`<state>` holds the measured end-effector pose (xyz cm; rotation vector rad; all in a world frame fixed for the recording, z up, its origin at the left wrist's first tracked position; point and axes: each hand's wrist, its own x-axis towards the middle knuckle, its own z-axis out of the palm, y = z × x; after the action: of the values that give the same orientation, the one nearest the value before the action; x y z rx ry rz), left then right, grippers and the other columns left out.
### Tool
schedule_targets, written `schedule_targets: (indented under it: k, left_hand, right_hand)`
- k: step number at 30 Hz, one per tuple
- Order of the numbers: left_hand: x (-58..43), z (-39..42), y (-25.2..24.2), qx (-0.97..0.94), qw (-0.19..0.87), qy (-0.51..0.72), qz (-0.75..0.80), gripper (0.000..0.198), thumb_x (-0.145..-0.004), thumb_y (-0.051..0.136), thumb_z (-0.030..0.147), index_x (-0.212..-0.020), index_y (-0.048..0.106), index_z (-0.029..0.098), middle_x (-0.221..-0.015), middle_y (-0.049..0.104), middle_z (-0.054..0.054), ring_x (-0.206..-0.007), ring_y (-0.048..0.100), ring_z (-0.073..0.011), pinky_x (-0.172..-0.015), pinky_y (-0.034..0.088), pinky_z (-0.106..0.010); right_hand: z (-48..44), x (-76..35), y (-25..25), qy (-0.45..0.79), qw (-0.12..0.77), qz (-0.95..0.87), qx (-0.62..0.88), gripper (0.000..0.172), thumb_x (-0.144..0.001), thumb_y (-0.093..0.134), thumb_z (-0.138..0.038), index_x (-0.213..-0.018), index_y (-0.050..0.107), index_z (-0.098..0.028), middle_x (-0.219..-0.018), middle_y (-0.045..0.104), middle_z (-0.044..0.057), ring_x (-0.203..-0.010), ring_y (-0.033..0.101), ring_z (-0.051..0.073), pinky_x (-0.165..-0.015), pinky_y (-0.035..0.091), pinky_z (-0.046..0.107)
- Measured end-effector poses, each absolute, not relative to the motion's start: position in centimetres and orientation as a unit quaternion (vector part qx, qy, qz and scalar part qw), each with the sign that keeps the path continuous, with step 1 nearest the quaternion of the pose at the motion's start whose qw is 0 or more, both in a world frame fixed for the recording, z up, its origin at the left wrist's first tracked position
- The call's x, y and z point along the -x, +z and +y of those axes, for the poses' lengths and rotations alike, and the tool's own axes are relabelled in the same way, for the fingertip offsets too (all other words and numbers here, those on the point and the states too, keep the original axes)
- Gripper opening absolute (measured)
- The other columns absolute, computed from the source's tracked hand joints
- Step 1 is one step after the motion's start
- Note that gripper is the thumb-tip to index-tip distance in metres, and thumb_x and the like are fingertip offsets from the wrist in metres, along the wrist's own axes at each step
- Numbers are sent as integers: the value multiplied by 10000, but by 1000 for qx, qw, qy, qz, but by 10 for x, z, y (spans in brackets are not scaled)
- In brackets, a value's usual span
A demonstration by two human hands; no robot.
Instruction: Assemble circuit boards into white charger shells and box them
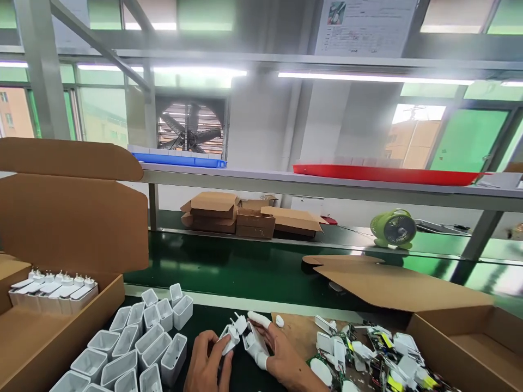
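Observation:
At the bottom centre my left hand (207,363) pinches a small white plug part (231,333) with metal prongs. My right hand (273,348), with white finger cots on some fingers, grips a white plastic charger shell (253,343) right beside that part; the two pieces touch. Both hands are closed round their pieces over the dark work surface. Several empty white shells (139,348) stand in rows just left of my left hand.
An open cardboard box (61,326) at left holds a row of finished white chargers (53,291). A second box (449,332) at right holds circuit boards and white parts (368,354). Beyond lie a green conveyor belt (229,267), stacked cartons (245,218) and a green desk fan (393,228).

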<state>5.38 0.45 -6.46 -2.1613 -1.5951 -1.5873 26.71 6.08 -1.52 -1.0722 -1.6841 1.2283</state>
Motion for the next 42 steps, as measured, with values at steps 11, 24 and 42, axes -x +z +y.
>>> schedule_targets:
  k: [11,24,42]
  left_hand:
    - [-43,2,-18,729,-38,-399,-555,374,-995,607,389,-1306,663,188,-1315,663,-164,-1258,655,-342,-1084,565,-525]
    - [-77,48,93,847,-220,-159,-457,278,-939,602,173,-1145,774,242,-1220,800,-30,-1177,709,-248,-1070,518,-358]
    - [-101,78,96,895,-186,-36,-404,364,-826,613,49,-1067,798,250,-1105,802,-16,-1069,715,-221,-933,513,-272]
  right_hand:
    - [46,-267,-15,469,434,-643,422,882,-649,715,-252,-1495,466,-224,-1369,576,142,-1066,672,271,-1017,527,478]
    - [30,-260,-13,422,461,-692,361,938,-592,617,-83,-1499,432,-240,-1246,600,85,-1041,640,230,-896,559,377]
    - [30,-263,-25,283,395,-734,474,630,-581,621,-42,-1194,545,-163,-1192,549,124,-1103,593,308,-1000,500,466]
